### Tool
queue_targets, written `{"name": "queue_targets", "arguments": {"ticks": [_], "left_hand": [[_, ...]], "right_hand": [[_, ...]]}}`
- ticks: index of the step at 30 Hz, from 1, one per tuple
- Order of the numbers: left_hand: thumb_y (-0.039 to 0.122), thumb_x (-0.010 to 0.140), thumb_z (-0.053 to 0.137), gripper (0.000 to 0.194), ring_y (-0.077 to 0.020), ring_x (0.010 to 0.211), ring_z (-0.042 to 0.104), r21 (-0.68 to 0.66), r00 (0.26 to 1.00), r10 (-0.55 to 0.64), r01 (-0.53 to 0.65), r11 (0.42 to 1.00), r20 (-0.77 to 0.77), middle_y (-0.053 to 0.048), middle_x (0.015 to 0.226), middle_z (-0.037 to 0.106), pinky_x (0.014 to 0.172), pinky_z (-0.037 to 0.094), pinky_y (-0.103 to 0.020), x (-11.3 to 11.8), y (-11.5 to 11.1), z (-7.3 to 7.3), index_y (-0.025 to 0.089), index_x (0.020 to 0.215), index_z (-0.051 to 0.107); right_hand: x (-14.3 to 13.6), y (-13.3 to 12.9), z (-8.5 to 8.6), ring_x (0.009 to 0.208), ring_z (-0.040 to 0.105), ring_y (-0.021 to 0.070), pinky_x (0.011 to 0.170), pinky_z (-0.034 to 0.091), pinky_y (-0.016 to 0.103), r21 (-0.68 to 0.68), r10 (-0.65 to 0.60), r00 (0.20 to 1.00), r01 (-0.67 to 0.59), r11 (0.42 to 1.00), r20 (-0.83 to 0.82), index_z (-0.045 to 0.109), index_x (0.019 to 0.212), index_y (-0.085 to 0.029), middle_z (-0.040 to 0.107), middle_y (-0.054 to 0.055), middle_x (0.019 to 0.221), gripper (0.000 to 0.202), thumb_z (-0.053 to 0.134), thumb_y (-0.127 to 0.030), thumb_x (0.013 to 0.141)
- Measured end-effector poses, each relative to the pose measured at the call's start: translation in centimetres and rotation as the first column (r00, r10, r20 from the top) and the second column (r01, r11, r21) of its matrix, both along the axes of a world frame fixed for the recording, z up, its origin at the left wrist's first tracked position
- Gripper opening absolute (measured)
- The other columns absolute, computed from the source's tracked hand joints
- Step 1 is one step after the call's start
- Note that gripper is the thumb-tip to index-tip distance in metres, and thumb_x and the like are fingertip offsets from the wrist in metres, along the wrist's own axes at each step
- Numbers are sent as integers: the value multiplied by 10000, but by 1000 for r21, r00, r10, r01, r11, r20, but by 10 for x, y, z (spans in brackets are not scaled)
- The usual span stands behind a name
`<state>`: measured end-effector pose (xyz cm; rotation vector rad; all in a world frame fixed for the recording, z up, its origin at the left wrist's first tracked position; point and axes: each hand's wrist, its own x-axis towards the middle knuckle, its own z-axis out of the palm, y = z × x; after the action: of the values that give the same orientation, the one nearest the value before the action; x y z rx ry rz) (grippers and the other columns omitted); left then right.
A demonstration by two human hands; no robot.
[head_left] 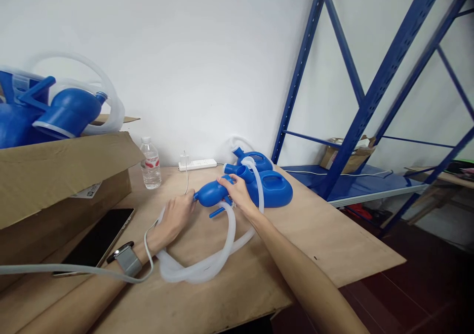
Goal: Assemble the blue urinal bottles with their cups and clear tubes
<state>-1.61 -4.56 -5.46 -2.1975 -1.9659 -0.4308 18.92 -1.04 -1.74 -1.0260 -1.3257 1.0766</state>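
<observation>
Left hand (177, 213) grasps the bulbous blue plastic vessel (212, 194); right hand (237, 192) grasps opposite, perhaps for steadiness. Translucent plastic hose (207, 269) loops nearby

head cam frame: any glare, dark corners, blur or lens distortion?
Head view: right corners fall dark; wide-angle stretch likely slants the blue perforated metal rack; glossy blue shelf shows pale reflections; print on the clear plastic bottle is too soft to read; rounded blue plastic vessel has distinct outlines.
</observation>
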Motion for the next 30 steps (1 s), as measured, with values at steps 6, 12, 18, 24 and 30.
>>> {"name": "queue_targets", "arguments": {"ticks": [6,12,18,24,30], "left_hand": [[260,973,419,210,-278,793,710,-20,985,-117,121,993,124,-111,855,733,651,404,-305,2,1,1,201,1000,620],[363,912,431,293,-185,687,589,-68,732,-414,529,846,541,-13,730,663,671,446,-279,1,6,13,201,735,599],[491,824,636,299,-106,531,352,-298,602,-248,660,690,759,58,618,470,489,287,-247,2,-8,40,206,809,547],[569,754,734,468,-71,441,226,-470,496,49,781,411,867,110,485,326,467,212,-247,0,-16,41,236,733,406],[493,848,613,306,-120,507,405,-340,626,-170,607,718,761,52,583,483,519,319,-259,8,-9,32,219,767,505]], "right_hand": [[12,1,3,747,616,175,636,497,274,165,93,994,-102,981,60,652,962,-200,674,10,865,439,829,-490,685],[29,0,6,1003,658,232,899,510,355,313,261,956,-290,904,132,661,1023,-223,707,36,1037,446,872,-398,672],[41,4,12,1089,662,256,993,499,415,331,446,884,-465,821,138,659,1009,-238,722,51,1072,484,933,-329,620],[51,5,19,1096,669,249,1030,494,433,306,614,778,-622,721,133,679,973,-239,709,45,1093,489,964,-254,576],[46,6,17,1087,681,244,976,521,374,275,468,879,-473,837,88,694,986,-243,737,34,1057,470,944,-295,592]]}}
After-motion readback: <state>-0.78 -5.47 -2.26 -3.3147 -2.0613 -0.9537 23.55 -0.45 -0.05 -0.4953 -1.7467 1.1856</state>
